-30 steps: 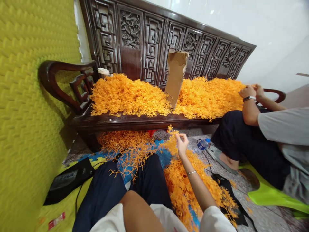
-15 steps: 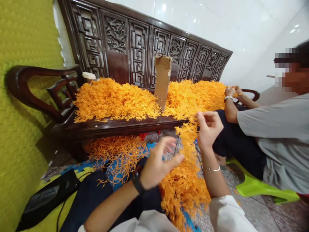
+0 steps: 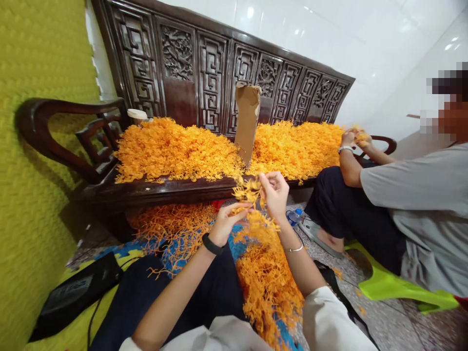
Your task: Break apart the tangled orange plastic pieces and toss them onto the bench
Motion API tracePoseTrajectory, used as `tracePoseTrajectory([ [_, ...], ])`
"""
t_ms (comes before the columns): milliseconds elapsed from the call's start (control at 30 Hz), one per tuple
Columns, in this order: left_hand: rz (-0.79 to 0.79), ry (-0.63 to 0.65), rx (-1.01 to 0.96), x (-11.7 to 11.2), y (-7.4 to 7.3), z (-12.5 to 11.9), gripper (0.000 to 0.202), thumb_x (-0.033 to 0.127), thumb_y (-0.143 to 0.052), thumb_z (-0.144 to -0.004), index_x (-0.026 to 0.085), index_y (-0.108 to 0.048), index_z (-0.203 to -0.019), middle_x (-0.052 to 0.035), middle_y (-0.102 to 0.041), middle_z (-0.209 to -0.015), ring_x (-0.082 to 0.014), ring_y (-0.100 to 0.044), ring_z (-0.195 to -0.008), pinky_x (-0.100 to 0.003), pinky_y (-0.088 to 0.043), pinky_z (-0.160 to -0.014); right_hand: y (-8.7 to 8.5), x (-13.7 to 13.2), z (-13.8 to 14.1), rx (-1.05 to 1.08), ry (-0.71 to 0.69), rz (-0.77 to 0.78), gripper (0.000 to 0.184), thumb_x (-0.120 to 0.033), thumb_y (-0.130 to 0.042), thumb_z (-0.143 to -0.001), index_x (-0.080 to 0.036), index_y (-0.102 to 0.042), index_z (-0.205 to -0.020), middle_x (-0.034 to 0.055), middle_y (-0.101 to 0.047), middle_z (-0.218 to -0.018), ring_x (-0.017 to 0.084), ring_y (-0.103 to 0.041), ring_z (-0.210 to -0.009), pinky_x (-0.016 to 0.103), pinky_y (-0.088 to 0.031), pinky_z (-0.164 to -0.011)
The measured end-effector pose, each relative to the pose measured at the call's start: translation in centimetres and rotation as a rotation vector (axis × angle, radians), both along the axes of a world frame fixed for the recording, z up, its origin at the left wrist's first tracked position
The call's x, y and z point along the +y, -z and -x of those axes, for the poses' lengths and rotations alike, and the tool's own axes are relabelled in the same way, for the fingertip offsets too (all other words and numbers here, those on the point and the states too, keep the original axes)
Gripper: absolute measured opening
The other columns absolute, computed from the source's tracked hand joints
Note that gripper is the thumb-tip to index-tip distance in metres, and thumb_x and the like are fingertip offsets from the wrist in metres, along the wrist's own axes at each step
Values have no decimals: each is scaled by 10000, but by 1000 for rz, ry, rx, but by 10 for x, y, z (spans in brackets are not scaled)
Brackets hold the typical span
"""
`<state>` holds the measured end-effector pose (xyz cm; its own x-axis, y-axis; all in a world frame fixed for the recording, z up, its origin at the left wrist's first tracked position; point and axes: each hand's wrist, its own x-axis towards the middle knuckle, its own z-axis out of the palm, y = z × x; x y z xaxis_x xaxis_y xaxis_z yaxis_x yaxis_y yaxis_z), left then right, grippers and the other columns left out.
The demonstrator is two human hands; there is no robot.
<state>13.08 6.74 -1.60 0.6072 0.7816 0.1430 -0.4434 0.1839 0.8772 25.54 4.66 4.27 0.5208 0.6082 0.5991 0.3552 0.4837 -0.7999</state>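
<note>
My right hand (image 3: 276, 195) pinches a small branching orange plastic sprig (image 3: 248, 190) between thumb and fingers, in front of the bench edge. Just below and to the left, my left hand (image 3: 227, 220) closes thumb and fingers on a lower orange part of it. More orange sprigs (image 3: 268, 229) hang or lie right under both hands; where one piece ends is hard to make out. Beneath them a tangled orange heap (image 3: 272, 278) lies near my legs. My left wrist has a black band, my right a thin bangle.
Orange piles (image 3: 175, 148) cover the carved wooden bench (image 3: 164, 190), split by an upright cardboard piece (image 3: 247, 124). Orange strands (image 3: 179, 234) lie under it. A co-worker (image 3: 413, 185) sits at right, hands on orange pieces. A bottle (image 3: 294, 217) and black case (image 3: 80, 292) are on the floor.
My right hand has moved left, away from the right-hand pile, bringing an orange sprig. My left hand, spread before, has moved slightly up and left and closed on orange material.
</note>
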Motion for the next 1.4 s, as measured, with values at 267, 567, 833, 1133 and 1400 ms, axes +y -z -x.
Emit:
tracePoseTrajectory([
  [267,72,-89,-180,12,15,34,203,310,-770,-645,158,-659,-720,89,-392,-407,-85,-469,-485,-231,-442,-576,-10,20,-7,18,-134,17,301,-373,-694,-714,-176,-482,-631,-52,-506,-503,41,-353,-397,186,-256,-394],
  [567,-39,-5,-312,19,-15,49,388,482,-707,-691,165,-558,-526,43,-387,-450,-119,-450,-518,-243,-403,-512,-41,29,-7,-59,136,-207,285,-350,-668,-739,-188,-465,-623,-38,-504,-531,59,-416,-424,212,-309,-429],
  [833,-260,85,-373,35,-73,68,469,523,-595,-780,171,-567,-471,10,-444,-500,-145,-533,-633,-256,-458,-591,-61,48,-26,-123,248,-272,361,-407,-585,-804,-213,-382,-577,-52,-427,-499,72,-362,-402,240,-260,-423],
  [1133,144,84,-465,44,-84,96,569,458,-459,-892,157,-486,-410,25,-380,-418,-105,-547,-551,-161,-384,-409,-94,43,-27,-847,352,-91,539,-385,-557,-829,-197,-222,-451,-67,-163,-443,70,-200,-433,279,-188,-512],
  [1400,-37,106,-492,31,-81,81,252,304,-594,-834,162,-640,-1036,-50,-599,-1226,-193,-494,-1215,-226,-453,-939,-168,62,15,-270,-72,-3,529,-528,-525,-826,-235,-221,-508,-69,-202,-469,80,-169,-436,269,-173,-438],
])
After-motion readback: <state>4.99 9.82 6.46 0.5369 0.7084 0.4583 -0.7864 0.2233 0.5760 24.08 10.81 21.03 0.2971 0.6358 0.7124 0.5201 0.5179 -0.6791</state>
